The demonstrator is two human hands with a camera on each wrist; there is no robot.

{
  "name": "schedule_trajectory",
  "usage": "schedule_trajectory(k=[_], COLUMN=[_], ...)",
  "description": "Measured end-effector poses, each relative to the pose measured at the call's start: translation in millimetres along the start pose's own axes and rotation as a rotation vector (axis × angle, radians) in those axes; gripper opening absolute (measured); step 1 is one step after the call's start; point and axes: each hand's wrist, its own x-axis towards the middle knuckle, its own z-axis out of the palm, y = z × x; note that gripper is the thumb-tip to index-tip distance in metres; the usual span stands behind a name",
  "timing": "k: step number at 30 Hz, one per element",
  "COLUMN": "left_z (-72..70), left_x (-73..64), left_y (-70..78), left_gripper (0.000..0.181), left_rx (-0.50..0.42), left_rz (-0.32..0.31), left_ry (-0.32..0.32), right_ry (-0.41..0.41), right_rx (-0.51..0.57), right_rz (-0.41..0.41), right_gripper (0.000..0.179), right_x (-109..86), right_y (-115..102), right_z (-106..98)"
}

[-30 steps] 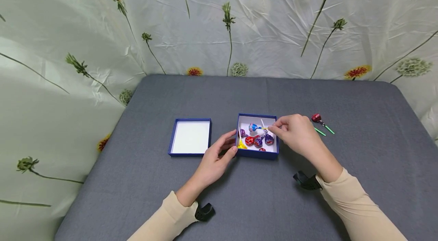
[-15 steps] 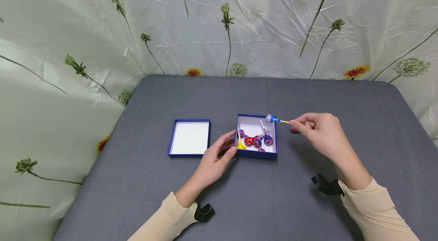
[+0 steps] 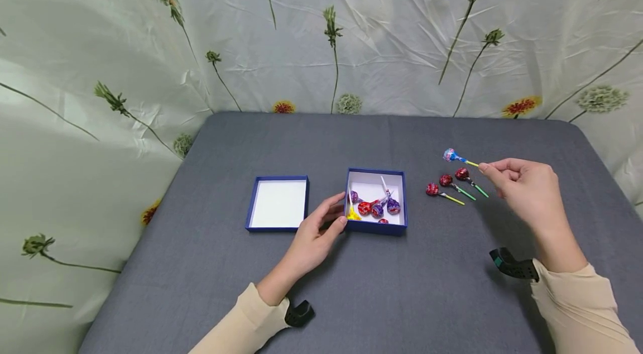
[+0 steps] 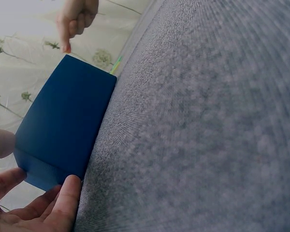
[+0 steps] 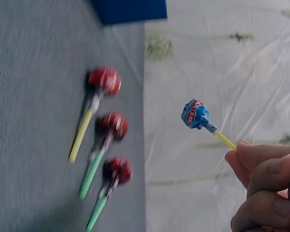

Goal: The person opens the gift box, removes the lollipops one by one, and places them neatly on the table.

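Three red-wrapped lollipops, one on a yellow stick [image 3: 432, 189] and two on green sticks [image 3: 446, 180] [image 3: 462, 174], lie slantwise side by side on the grey cloth-covered table [image 3: 382, 287], to the right of a square blue cardboard box with a white inside [image 3: 377, 228]. The right hand [image 3: 529, 186] pinches the yellow stick of a blue-wrapped lollipop [image 3: 450, 155] between thumb and finger, holding it raised, well apart from the box, with its head pointing left. The left hand [image 3: 311, 237] rests against the box's left wall, fingers loosely spread, thumb at the near-left corner. The work looks partway along: three lollipops are out, a fourth is in the air and not yet set down, and at least six remain inside, among them a yellow-wrapped one [image 3: 354, 213], purple ones [image 3: 393, 206] and red ones [image 3: 364, 208], one of them mostly hidden by the near wall. The shallow blue lid with a white inside [image 3: 278, 203] is already off, lying left of the box, with the left fingers in the gap between. Bare cloth stretches beyond the row to the table's far edge, and more lies to its right and nearer the person; between the row and the box's right wall the strip is narrow.
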Motion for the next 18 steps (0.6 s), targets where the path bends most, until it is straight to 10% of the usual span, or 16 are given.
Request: schedule_trajectory(k=[18], left_z=[-0.6], left_x=[-0.6], left_y=[-1.4], left_gripper=[0.046], left_rx=[-0.003], left_rz=[-0.015], left_ry=[0.010], right_ry=[-0.008], right_rx=[-0.080], right_rz=[0.165], right_gripper=[0.053], right_x=[11.9], right_y=[69.4], right_z=[-9.7])
